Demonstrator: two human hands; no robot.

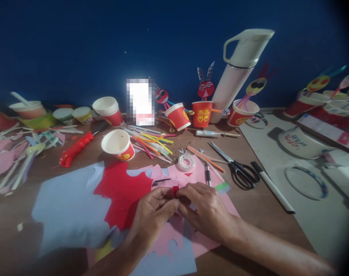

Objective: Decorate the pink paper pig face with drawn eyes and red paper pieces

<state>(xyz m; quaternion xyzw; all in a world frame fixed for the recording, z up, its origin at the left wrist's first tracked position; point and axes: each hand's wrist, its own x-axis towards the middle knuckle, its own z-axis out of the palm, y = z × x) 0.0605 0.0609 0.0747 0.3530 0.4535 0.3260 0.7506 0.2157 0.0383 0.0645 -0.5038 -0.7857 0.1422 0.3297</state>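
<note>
Close together over the paper sheets, my left hand (157,205) and my right hand (204,205) pinch a small red piece (175,190) between their fingertips. Most of that piece is hidden by the fingers; it looks like paper. Beneath and left of my left hand lies a red paper sheet (119,191) with scalloped cut edges. Pink paper (228,214) spreads under my right hand, and blue paper (67,207) lies to the left. Just beyond my fingers are a small black-handled tool (161,182), a roll of clear tape (186,162) and a black pen (207,174).
Black scissors (243,172) and a white marker (273,188) lie right. Straws (151,142), paper cups (118,145) and a red-handled cutter (76,148) lie beyond the sheets. Cup figures (202,114) and a tilted white thermos (234,82) stand near the blue wall. Paper scraps (7,161) heap left.
</note>
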